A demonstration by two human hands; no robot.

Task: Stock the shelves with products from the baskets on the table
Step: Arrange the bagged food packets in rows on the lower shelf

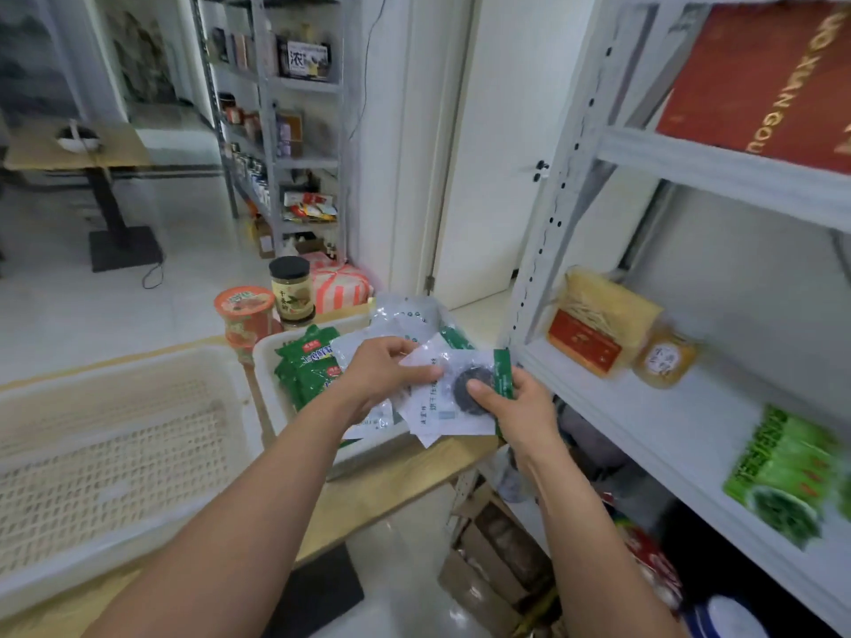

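Bare forearms stretched forward, left hand [384, 368] pinching a packet [440, 412], right hand [518, 402] gripping it, thumb on top

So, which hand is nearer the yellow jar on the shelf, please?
Right. Both hold the packet, but the right hand is just left of the yellow jar; the left hand is farther left.

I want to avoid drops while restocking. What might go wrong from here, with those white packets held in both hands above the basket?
The white packets are fanned loosely, pinched only by the left hand and right hand. One might slip out, into the basket or past the table edge. The shelf beside them already holds a small jar near this end, and packets pushed in carelessly might knock it.
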